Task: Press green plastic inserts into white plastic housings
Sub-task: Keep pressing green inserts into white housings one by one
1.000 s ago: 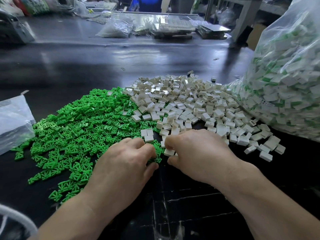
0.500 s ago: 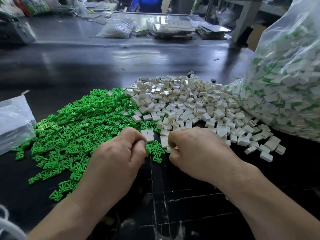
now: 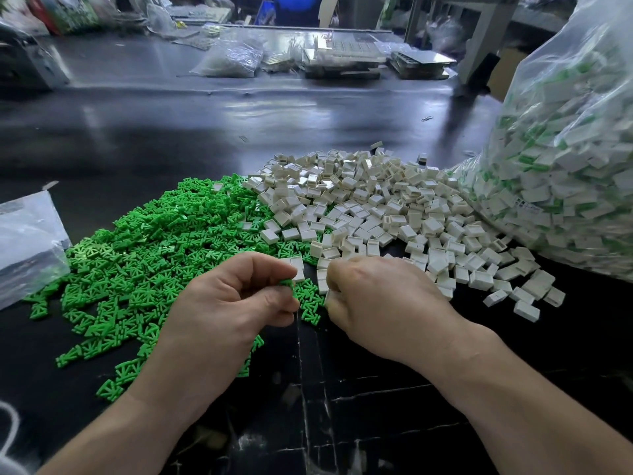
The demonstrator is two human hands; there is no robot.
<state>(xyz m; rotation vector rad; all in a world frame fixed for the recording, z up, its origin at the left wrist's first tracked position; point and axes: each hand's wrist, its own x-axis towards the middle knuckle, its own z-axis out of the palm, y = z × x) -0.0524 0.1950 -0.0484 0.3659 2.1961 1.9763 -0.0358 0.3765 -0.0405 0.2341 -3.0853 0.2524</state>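
Two bare hands work near the front edge of a black table [image 3: 171, 132].

The left hand [image 3: 239, 296] has its fingers curled in. Its thumb and first finger pinch one green insert [image 3: 287, 285]. The insert is held just above the table, right beside the right hand.

The right hand [image 3: 380, 303] is curled too, with its fingers tucked under. A little bit of a white housing [image 3: 327, 298] peeks out at its fingertips, so it seems to hold one. Most of that piece is hidden by the hand. The two hands are very close, but they do not touch.

A wide heap of green inserts [image 3: 154, 241] lies on the left side of the table and runs under the left hand. A heap of white housings [image 3: 376, 207] lies in the middle and to the right. The two heaps meet and mix a little where they touch, just past the hands.

A big clear bag [image 3: 565, 166] stands at the right edge of the table. It is stuffed with white pieces that have green in them. A small clear bag [image 3: 27, 241] lies at the left edge, touching the green heap.

Far away, along the back edge, sit more clear bags [image 3: 233, 60] and some flat trays [image 3: 342, 53].
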